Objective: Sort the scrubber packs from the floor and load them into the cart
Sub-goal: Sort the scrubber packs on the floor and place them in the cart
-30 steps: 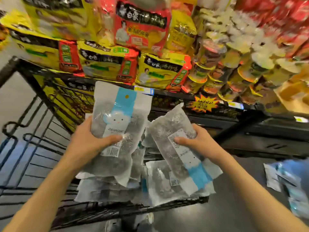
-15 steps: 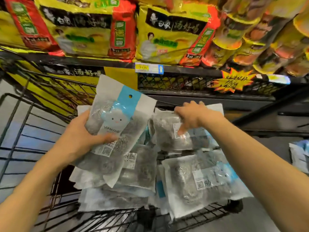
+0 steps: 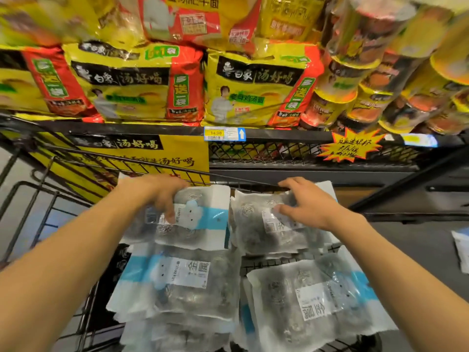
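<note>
Down over the cart [image 3: 38, 199], head cam view: both hands are at the far end of the load, setting scrubber packs down in rows. Left hand [image 3: 157, 194] has its fingers curled over the top edge of a pack with a blue band [image 3: 200, 217], so it's holding that one while laying it on the stack. Right hand [image 3: 307, 204] looks flatter, fingers spread and pressing on the pack beside it [image 3: 266, 227], more patting it into place than gripping. Two more packs sit closer to the camera, one on the left [image 3: 182, 280] and one on the right [image 3: 317, 298], overlapping the ones underneath. Noodle bags [image 3: 132, 82] fill the shelf behind. My read is this is the loading step, mid-placement. At least one more pack [image 3: 460, 250] is visible out on the floor at the right edge, so next move probably means letting go here and reaching down right for it.
</note>
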The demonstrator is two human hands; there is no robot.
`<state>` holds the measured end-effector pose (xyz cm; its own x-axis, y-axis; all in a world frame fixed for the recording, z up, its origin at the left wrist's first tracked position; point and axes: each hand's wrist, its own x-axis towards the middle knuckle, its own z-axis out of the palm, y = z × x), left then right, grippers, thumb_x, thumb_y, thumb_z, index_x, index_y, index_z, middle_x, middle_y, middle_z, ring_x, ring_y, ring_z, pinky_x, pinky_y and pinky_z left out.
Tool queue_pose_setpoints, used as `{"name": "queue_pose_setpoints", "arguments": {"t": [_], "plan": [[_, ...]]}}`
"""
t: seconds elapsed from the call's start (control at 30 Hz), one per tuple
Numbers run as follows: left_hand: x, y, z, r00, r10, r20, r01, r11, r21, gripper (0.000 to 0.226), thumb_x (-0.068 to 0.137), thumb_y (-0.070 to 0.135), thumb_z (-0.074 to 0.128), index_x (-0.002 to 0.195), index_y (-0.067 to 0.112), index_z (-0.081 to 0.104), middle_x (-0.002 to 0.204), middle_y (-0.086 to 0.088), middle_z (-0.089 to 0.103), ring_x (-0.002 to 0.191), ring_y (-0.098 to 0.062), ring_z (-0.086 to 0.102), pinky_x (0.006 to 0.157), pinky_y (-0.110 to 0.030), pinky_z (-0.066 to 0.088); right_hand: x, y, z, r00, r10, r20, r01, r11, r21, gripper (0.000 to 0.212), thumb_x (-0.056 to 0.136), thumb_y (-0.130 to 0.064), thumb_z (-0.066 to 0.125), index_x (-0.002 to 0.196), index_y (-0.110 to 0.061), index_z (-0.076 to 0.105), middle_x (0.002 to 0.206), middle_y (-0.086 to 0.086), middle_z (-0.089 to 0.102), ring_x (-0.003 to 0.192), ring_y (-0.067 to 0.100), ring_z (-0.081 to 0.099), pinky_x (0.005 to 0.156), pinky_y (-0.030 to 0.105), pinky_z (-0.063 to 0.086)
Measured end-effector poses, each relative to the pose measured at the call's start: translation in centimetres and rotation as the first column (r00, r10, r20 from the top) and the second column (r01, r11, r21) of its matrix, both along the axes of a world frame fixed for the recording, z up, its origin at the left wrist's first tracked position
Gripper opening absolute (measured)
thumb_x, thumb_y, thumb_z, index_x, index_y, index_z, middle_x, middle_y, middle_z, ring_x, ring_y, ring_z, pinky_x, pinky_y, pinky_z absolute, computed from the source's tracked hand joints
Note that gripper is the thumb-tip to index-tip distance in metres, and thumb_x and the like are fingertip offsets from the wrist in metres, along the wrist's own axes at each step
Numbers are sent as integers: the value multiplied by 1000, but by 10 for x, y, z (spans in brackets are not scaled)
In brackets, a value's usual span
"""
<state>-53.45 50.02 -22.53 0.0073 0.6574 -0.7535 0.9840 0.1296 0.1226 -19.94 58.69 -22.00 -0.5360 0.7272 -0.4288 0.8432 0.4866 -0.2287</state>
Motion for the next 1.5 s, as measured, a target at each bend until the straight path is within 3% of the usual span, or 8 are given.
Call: {"name": "queue_pose_setpoints", "arguments": {"t": [0.2, 0.43, 0.63, 0.77, 0.9, 1.13, 1.33, 1.5], "plan": [[38, -13, 0, 983, -33, -178, 86, 950, 300, 89, 79, 53, 74, 154, 30, 31, 143, -7, 46, 130, -30, 48, 106, -45, 45, -1, -4, 26, 996, 39, -80, -31, 994, 101, 82, 94, -62, 56, 159, -19, 30, 166, 6, 28, 154, 26, 21, 123, 38, 21], [89, -85, 84, 990, 137, -43, -67, 707, 704, 82, 87, 61, 39, 155, 17, 37, 152, -11, 47, 139, -30, 46, 111, -47, 43, 0, -37, 93, 978, 69, -195, -33, 983, 183, 83, 96, -64, 51, 161, -18, 26, 169, 8, 22, 157, 26, 15, 126, 41, 15], [126, -128, 177, 988, 119, -94, 1, 615, 789, 86, 96, 64, 47, 163, 21, 14, 169, -9, 19, 153, -28, 25, 122, -41, 28, 49, -89, 189, 965, 32, -262, 34, 969, 244, 83, 97, -66, 47, 162, -21, 22, 170, 2, 18, 156, 21, 15, 124, 37, 19], [163, -119, 239, 997, -8, -79, 71, 527, 847, 92, 93, 73, 44, 162, 19, 17, 169, -11, 20, 153, -31, 24, 124, -43, 25, 102, -133, 244, 951, -78, -298, 181, 925, 335, 103, 80, -86, 32, 162, -24, 22, 169, 1, 20, 156, 21, 17, 125, 39, 19], [225, -116, 282, 974, -217, -68, 160, 443, 882, 99, 85, 81, 35, 161, 19, 24, 166, -11, 28, 150, -31, 32, 120, -42, 30, 176, -191, 281, 904, -267, -334, 396, 817, 420, 114, 69, -91, 24, 161, -23, 26, 168, 1, 25, 156, 19, 18, 125, 37, 17], [394, -125, 310, 791, -605, -90, 333, 304, 893, 90, 92, 70, 49, 160, 17, 26, 163, -10, 35, 147, -29, 38, 116, -41, 37, 344, -327, 306, 705, -663, -253, 691, 559, 459, 94, 90, -75, 45, 162, -20, 22, 169, 3, 20, 157, 22, 15, 126, 39, 15], [536, -149, 308, 594, -786, -170, 450, 150, 880, 92, 89, 80, 35, 161, 24, 24, 160, -9, 40, 143, -30, 43, 114, -43, 40, 463, -432, 298, 481, -846, -229, 814, 333, 476, 93, 87, -76, 48, 157, -16, 34, 163, 6, 34, 152, 25, 28, 121, 37, 23], [646, -146, 300, 527, -832, -173, 463, 110, 880, 88, 92, 77, 40, 161, 25, 24, 162, -6, 37, 146, -26, 40, 114, -44, 40, 552, -474, 286, 354, -905, -234, 856, 213, 471, 93, 86, -77, 46, 157, -18, 34, 164, 5, 32, 152, 23, 28, 121, 35, 23]]}}
